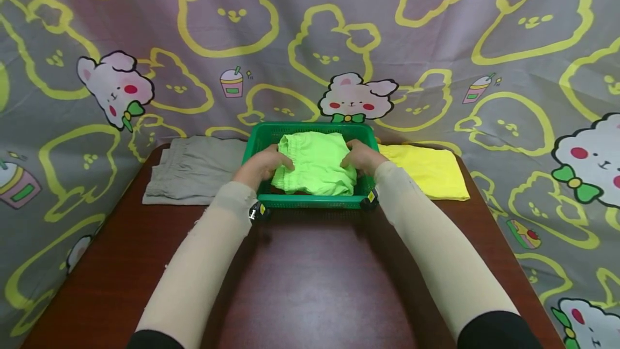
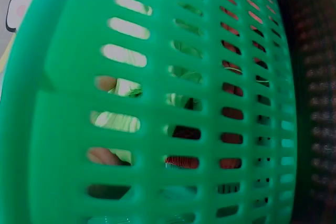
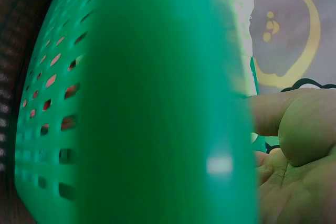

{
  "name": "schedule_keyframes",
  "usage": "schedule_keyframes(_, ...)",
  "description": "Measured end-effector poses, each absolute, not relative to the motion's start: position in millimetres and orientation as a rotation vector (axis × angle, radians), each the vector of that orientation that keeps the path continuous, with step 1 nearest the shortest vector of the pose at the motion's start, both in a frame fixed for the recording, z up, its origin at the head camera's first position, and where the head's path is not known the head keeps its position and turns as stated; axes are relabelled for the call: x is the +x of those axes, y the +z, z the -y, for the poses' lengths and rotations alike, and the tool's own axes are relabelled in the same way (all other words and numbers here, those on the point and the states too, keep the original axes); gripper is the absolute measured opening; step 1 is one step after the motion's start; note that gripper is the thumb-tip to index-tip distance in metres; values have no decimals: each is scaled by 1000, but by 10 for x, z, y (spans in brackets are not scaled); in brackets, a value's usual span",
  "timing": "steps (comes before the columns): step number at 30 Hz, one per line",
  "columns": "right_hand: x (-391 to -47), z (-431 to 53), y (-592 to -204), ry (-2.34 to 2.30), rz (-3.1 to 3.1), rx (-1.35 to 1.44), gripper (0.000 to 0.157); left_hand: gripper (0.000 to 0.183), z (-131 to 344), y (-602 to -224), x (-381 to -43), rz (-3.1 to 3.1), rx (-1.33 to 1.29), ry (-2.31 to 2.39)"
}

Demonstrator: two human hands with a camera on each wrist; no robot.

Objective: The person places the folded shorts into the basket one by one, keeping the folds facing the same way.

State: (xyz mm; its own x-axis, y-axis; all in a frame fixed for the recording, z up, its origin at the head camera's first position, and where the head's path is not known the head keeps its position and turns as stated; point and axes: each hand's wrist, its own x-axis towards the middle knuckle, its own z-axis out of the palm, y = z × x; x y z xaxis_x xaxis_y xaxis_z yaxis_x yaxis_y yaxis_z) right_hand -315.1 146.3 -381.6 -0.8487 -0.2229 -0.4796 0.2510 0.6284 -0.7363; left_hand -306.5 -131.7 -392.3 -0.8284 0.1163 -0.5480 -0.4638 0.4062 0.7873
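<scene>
A folded lime-green garment (image 1: 317, 163) with a gathered edge lies within the green plastic basket (image 1: 310, 202). My left hand (image 1: 263, 167) grips its left side, thumb on top and the other fingers out of sight beneath or behind it. On the opposite side my right hand (image 1: 363, 158) holds it the same way, thumb over the cloth. The basket's slotted wall (image 2: 63, 129) fills the left wrist view, with bits of fingers and bright cloth showing through the slots. In the right wrist view the basket rim (image 3: 157, 103) covers much of the hand's work.
A folded grey garment (image 1: 194, 168) lies on the dark wooden table (image 1: 315, 284) left of the basket, and a folded yellow one (image 1: 428, 171) lies to its right. Right behind the basket hangs a patterned curtain (image 1: 271, 26), which also runs down both sides.
</scene>
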Motion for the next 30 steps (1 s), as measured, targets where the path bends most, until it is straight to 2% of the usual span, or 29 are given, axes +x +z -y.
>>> schedule_keyframes(11,-3149,-1449,-3838,-1070,-2362,-11,81,113,1260,-3879,-2965,-2206,-293,1274)
schedule_keyframes(19,-3123,-1420,-3857,-993,-2397,-50,80,91,1228,-3830,-2913,-2271,-132,1186)
schedule_keyframes(30,-3131,-1360,-3943,-853,-2455,-95,81,84,1232,-3901,-2985,-2290,-110,1094)
